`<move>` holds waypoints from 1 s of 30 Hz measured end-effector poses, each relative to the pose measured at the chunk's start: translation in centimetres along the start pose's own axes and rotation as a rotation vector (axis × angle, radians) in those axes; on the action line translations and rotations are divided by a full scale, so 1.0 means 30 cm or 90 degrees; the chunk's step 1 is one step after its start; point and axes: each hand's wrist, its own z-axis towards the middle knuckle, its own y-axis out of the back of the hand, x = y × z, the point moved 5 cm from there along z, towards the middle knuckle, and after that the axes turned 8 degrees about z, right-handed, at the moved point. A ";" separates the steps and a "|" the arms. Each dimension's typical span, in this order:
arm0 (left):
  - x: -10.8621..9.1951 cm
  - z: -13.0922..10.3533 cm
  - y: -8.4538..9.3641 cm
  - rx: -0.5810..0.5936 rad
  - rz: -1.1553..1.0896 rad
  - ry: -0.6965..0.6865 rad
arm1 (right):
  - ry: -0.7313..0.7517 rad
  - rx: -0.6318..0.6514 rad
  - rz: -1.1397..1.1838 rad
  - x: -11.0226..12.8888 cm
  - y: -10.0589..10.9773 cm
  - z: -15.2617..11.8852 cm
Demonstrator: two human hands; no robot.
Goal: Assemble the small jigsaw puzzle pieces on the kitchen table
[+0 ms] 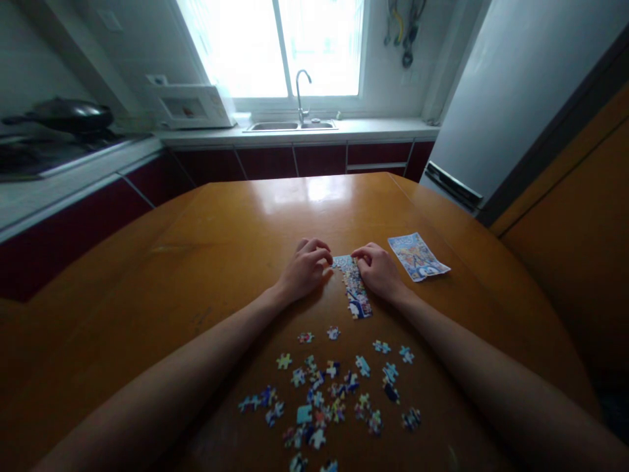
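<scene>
A partly joined jigsaw puzzle (354,288) lies on the wooden table as an upside-down L: a short row across its far end and a long strip running toward me. At the far left end of it is my left hand (307,265), its fingers bent and thumb close to the index finger; whatever they pinch is too small to make out. My right hand (377,267) rests on the far right edge of the puzzle, fingers curled and closed on that edge. Many loose puzzle pieces (318,396) lie scattered between my forearms, nearer to me.
A creased picture sheet (417,255) lies right of my right hand. The round-edged wooden table (221,229) fills the foreground. Beyond it stand a counter with a sink (275,126), a white microwave (189,106), a stove with a black wok (73,117) and a refrigerator (521,98).
</scene>
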 end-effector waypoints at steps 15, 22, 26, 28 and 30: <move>-0.004 0.003 0.004 0.001 0.001 0.000 | -0.006 0.003 -0.007 0.001 0.002 -0.002; -0.002 0.002 0.003 -0.004 0.000 0.001 | -0.006 0.002 -0.002 0.000 0.002 0.000; -0.006 0.002 0.005 -0.005 0.002 -0.001 | 0.000 0.004 -0.003 -0.002 0.000 0.001; -0.007 0.003 0.005 -0.004 0.006 -0.004 | 0.000 0.005 -0.008 -0.002 0.000 0.001; -0.006 0.003 0.003 -0.005 0.010 -0.006 | 0.000 0.006 -0.008 -0.002 0.001 0.002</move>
